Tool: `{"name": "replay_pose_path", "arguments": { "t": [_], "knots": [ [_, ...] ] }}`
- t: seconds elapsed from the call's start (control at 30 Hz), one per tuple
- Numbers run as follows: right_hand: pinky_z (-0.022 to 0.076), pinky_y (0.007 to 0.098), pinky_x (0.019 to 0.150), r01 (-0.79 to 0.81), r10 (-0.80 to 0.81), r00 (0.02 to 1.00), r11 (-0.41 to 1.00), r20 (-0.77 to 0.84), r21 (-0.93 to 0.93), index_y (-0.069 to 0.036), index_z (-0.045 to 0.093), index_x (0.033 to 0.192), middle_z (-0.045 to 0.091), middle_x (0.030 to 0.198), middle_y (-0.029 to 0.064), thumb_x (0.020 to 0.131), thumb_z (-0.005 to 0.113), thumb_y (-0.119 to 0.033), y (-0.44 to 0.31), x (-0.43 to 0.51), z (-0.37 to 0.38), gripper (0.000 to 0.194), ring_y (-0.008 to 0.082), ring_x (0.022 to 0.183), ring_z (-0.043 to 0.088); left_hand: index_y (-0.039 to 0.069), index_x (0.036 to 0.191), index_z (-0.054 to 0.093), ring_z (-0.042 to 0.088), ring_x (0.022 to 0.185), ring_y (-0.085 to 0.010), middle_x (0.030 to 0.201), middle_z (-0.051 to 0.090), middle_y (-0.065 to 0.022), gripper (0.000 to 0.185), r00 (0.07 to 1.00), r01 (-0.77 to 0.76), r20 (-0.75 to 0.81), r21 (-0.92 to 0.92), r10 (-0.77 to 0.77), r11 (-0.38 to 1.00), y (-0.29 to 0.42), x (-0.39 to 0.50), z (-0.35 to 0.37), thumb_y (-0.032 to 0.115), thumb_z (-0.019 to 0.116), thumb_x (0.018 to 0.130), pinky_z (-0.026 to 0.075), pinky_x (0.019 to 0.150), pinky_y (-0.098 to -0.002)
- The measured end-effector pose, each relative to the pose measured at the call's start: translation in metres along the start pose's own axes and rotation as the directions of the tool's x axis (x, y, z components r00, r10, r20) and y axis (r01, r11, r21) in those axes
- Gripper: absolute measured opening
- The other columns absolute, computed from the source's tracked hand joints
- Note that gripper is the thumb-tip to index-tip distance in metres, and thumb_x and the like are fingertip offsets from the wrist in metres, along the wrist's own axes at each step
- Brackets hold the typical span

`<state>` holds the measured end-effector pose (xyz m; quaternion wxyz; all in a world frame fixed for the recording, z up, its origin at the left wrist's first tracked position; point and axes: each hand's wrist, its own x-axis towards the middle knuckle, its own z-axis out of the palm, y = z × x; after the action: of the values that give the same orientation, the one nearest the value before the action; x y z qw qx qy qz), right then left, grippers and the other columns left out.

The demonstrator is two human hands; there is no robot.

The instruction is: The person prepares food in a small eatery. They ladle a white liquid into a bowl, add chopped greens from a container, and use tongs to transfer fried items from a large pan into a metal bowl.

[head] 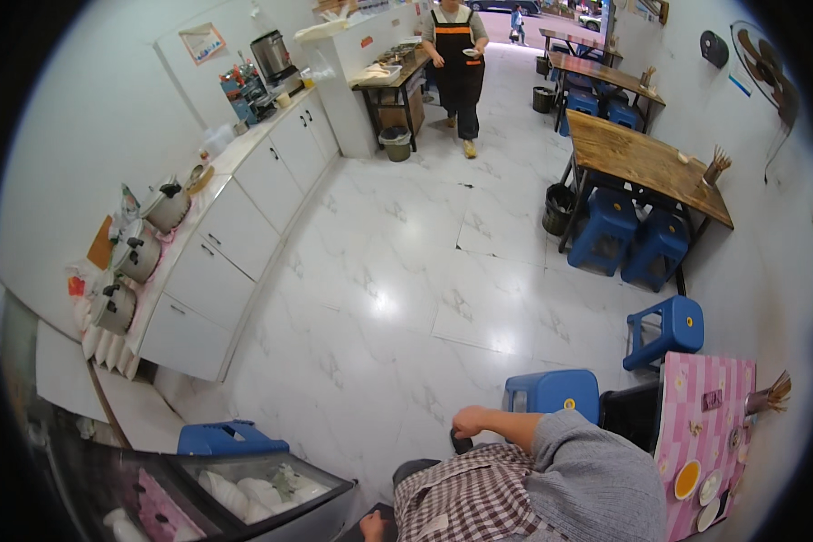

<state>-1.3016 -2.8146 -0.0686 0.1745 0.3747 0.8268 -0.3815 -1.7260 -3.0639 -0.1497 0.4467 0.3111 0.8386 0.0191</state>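
Note:
My right hand is held out in front of my checked apron, its fingers curled. Nothing shows in it, but its palm side is hidden. Just below it in the picture is a dark rounded thing, perhaps my shoe; I cannot tell whether they touch. Only part of my left hand appears at the bottom edge, beside dark cloth, and its fingers are mostly hidden. A blue plastic stool is near my right forearm. Left of me is a glass-topped cabinet containing white crockery.
A person in a dark apron faces me up the aisle, carrying a small white dish. Pressure cookers line the left counter. At right are a pink-covered table with bowls, wooden tables and blue stools.

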Motion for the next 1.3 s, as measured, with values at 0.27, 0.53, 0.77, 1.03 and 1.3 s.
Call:
{"name": "replay_pose_path", "arguments": {
  "t": [0.27, 0.53, 0.77, 1.03, 1.3],
  "knots": [
    [0.0467, 0.0503, 0.068, 0.009, 0.101, 0.935, 0.951, -0.339, 0.308, -0.007, 0.060, 0.084, 0.065, 0.079, 0.0166, 0.084, 0.057, -0.033, 0.058, 0.143, -0.130, 0.027, 0.0390, 0.076, 0.061, 0.001, 0.081, 0.071, 0.065, 0.064, -0.0267, 0.071, 0.068, -0.0129, 0.026, 0.994, -0.054, 0.101, 0.064, 0.048, 0.996, 0.185, 0.091, -0.030, 0.026, 0.061, 0.081, 0.053, 0.067, -0.0395],
    [0.0471, 0.0464, 0.089, -0.399, 0.363, 0.915, 0.876, 0.177, 0.271, -0.010, 0.061, 0.121, 0.065, 0.113, 0.0190, 0.090, 0.053, -0.050, 0.161, 0.211, -0.216, 0.052, 0.0379, 0.103, 0.060, 0.002, 0.078, 0.071, 0.064, 0.061, -0.0272, 0.068, 0.067, -0.0120, 0.020, 0.977, -0.184, 0.129, 0.122, 0.168, 0.975, 0.386, 0.257, -0.156, 0.019, 0.061, 0.080, 0.054, 0.066, -0.0395],
    [0.0453, 0.0487, 0.094, -0.347, 0.377, 0.926, 0.854, -0.002, 0.387, -0.006, 0.057, 0.127, 0.057, 0.127, 0.0181, 0.091, 0.054, -0.051, 0.215, 0.289, -0.365, 0.057, 0.0360, 0.112, 0.056, 0.001, 0.085, 0.065, 0.065, 0.073, -0.0273, 0.079, 0.067, -0.0138, 0.013, 0.851, -0.488, -0.152, 0.125, 0.503, 0.864, 0.619, 0.507, -0.294, 0.010, 0.065, 0.076, 0.053, 0.069, -0.0380],
    [0.0501, 0.0450, 0.080, -0.197, 0.270, 0.959, 0.850, -0.082, 0.488, -0.010, 0.070, 0.108, 0.069, 0.103, 0.0149, 0.084, 0.062, -0.041, 0.356, 0.418, -0.490, 0.040, 0.0338, 0.093, 0.064, -0.001, 0.093, 0.058, 0.058, 0.057, -0.0146, 0.065, 0.061, -0.0078, 0.012, 0.750, -0.658, -0.068, -0.171, 0.658, 0.733, 0.852, 0.567, -0.282, 0.007, 0.052, 0.086, 0.048, 0.053, -0.0285],
    [0.0498, 0.0466, 0.075, -0.320, 0.375, 0.925, 0.859, -0.066, 0.399, -0.010, 0.071, 0.096, 0.070, 0.090, 0.0134, 0.086, 0.060, -0.042, 0.502, 0.437, -0.683, 0.036, 0.0327, 0.085, 0.065, 0.000, 0.099, 0.071, 0.069, 0.088, -0.0320, 0.091, 0.071, -0.0209, 0.038, 0.938, -0.344, 0.204, 0.440, 0.280, 0.830, 0.933, 0.556, -0.248, 0.033, 0.062, 0.083, 0.052, 0.078, -0.0368]
  ]
}}
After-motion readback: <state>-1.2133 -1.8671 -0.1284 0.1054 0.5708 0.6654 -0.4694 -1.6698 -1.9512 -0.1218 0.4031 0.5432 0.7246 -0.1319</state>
